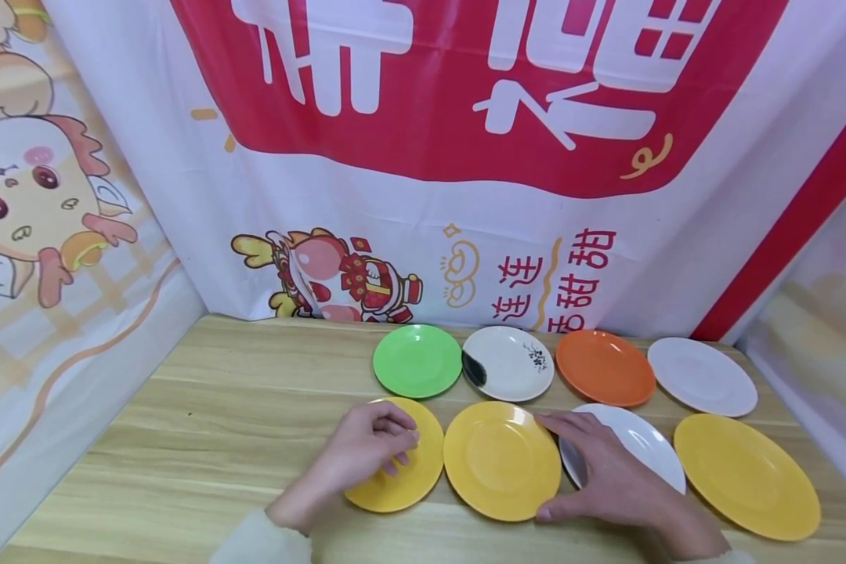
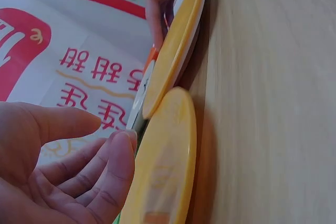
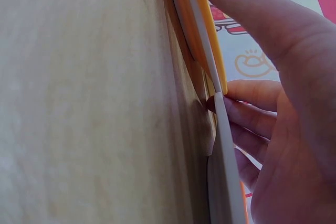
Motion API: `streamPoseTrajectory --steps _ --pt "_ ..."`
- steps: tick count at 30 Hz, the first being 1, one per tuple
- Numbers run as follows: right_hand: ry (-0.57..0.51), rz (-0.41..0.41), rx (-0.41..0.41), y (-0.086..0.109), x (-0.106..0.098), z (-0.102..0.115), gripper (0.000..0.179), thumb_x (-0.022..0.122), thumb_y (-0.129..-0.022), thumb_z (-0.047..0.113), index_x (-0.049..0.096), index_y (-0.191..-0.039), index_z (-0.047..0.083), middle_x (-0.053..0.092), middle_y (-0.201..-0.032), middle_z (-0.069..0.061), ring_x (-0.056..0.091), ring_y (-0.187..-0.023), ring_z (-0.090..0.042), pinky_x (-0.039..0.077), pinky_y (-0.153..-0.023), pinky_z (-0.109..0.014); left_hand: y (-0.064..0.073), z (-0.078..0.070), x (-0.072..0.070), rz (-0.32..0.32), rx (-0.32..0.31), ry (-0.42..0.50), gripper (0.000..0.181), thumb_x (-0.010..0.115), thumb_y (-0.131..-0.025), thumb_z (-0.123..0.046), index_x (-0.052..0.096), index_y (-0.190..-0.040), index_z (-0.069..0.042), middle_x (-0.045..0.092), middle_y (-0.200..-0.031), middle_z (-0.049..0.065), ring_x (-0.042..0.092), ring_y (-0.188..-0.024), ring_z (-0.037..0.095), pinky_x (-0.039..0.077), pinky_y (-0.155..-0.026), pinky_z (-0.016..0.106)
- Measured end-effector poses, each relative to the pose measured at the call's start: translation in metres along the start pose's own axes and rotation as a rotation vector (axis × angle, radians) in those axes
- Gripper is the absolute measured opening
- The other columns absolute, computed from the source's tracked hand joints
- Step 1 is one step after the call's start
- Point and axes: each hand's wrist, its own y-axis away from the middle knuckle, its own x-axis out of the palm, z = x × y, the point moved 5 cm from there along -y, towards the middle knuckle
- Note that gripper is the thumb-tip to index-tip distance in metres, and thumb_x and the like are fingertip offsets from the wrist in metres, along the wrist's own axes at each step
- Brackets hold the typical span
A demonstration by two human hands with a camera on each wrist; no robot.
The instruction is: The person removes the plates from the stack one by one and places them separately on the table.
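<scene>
My right hand (image 1: 609,474) spans the right side of the middle yellow plate (image 1: 500,462), its thumb at the near rim and fingers at the far rim. In the right wrist view, a fingertip (image 3: 211,103) curls under that plate's edge, beside the pale plate's edge (image 3: 226,156). My left hand (image 1: 370,442) hovers over the left yellow plate (image 1: 423,478), fingers loosely bent and holding nothing. The left wrist view shows a gap between the left hand (image 2: 79,166) and this plate (image 2: 168,166). Partly hidden under the right hand is a white plate (image 1: 648,446) with a dark patch.
Along the back lie a green plate (image 1: 417,360), a white plate with a dark floral pattern (image 1: 511,364), an orange plate (image 1: 605,368) and a plain white plate (image 1: 701,376). Another yellow plate (image 1: 747,474) lies at right. Printed cloth (image 1: 423,204) hangs behind the wooden table (image 1: 240,407).
</scene>
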Motion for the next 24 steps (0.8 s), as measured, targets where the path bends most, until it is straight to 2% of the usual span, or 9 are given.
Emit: streamPoseTrajectory --steps 5,11,17,24 --pt "-0.008 0.007 0.005 0.0 0.0 0.001 0.111 0.089 -0.064 0.077 0.053 -0.158 0.029 0.055 -0.158 -0.004 0.047 -0.146 -0.037 0.045 -0.113 -0.074 -0.003 -0.006 0.018 0.058 0.02 0.05 0.019 0.077 -0.096 -0.01 0.073 -0.11 0.002 0.075 -0.09 0.011 0.068 -0.068 0.016 0.061 -0.062 0.032" --pt "-0.017 0.015 0.036 -0.001 0.001 0.0 0.112 0.09 -0.063 0.077 0.053 -0.158 0.03 0.055 -0.158 -0.003 0.046 -0.148 -0.037 0.044 -0.114 -0.073 -0.008 -0.006 0.031 0.092 0.024 0.091 0.018 0.076 -0.098 -0.01 0.073 -0.11 0.004 0.076 -0.09 0.01 0.071 -0.072 0.014 0.062 -0.064 0.029" --pt "-0.028 0.028 0.067 -0.002 0.002 0.0 0.113 0.091 -0.061 0.076 0.053 -0.157 0.032 0.054 -0.16 -0.003 0.043 -0.15 -0.037 0.044 -0.114 -0.074 -0.014 0.003 0.038 0.106 0.029 0.119 0.018 0.077 -0.097 -0.008 0.072 -0.109 0.004 0.076 -0.087 0.007 0.07 -0.071 0.013 0.062 -0.065 0.028" --pt "-0.015 0.017 0.045 -0.001 0.002 -0.001 0.113 0.09 -0.062 0.077 0.054 -0.157 0.03 0.054 -0.159 -0.004 0.045 -0.149 -0.038 0.044 -0.114 -0.074 -0.017 0.006 0.039 0.084 0.015 0.119 0.018 0.077 -0.097 -0.009 0.071 -0.109 0.004 0.075 -0.087 0.007 0.07 -0.071 0.013 0.063 -0.065 0.029"
